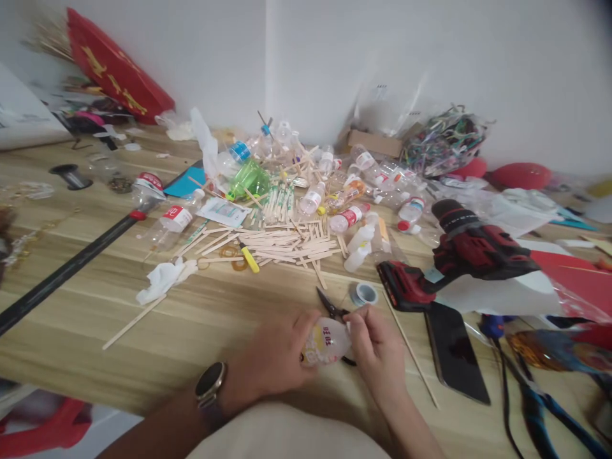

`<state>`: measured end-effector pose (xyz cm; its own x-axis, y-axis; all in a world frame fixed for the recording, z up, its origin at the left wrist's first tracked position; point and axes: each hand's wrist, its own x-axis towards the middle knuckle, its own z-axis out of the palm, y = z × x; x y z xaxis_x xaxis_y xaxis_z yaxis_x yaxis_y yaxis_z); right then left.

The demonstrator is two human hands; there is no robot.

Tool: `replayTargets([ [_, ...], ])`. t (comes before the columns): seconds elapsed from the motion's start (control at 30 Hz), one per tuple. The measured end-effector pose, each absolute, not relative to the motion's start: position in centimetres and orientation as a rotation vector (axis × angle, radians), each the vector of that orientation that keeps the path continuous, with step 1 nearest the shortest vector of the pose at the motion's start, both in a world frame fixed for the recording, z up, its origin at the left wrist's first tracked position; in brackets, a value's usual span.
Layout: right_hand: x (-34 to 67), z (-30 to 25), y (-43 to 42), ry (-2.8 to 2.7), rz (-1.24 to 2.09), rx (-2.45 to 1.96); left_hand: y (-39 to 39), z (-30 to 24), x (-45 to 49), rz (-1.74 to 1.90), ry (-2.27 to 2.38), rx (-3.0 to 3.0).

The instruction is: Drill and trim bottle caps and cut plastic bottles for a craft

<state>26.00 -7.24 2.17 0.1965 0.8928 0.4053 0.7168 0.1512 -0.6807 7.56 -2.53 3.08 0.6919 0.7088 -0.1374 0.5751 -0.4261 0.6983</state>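
My left hand (277, 347) is wrapped round the body of a small clear plastic bottle (329, 343) with yellow and white print and dark red characters. The bottle lies on its side, its far end turned toward my right hand (377, 350). The fingers of that hand are closed in a pinch at the bottle's right end and hide its neck. Partly behind the bottle lies a pair of dark scissors (326, 302), blades pointing up and left. Just beyond my right fingers sits a roll of tape (365, 293).
Wooden sticks (287, 245), a yellow-handled cutter (249, 258) and several plastic bottles (349, 218) crowd the table's middle. To the right are a red-black cordless drill (478, 248), a phone (458, 350) and pliers (535, 398). A black rod (71, 271) lies left.
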Motion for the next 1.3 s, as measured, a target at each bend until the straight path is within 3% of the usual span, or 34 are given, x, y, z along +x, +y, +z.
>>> replayTargets([
  [0.2, 25.8, 3.9, -7.1, -1.813, 0.313, -1.348, 1.3, 3.2, 5.9, -0.051, 0.312, 1.315],
  [0.43, 26.4, 5.7, -6.9, -2.154, 0.264, -0.975, 2.4, 2.4, 4.4, -0.378, 0.257, 0.851],
  [0.67, 28.0, 5.0, -7.5, -2.082, 0.407, -1.399, 2.1, 1.6, 5.3, 0.027, 0.489, 1.298],
  [0.8, 28.1, 4.3, -7.3, -1.964, 0.586, -1.705, 1.5, 1.6, 5.7, 0.049, 0.589, 1.440],
  [1.07, 28.8, 4.0, -7.6, -1.850, 0.989, -1.474, 1.6, 1.5, 5.3, 0.024, 0.620, 1.395],
  [1.3, 28.4, 3.1, -7.2, -1.781, 0.880, -1.610, 1.4, 1.4, 5.5, 0.005, 0.625, 1.402],
])
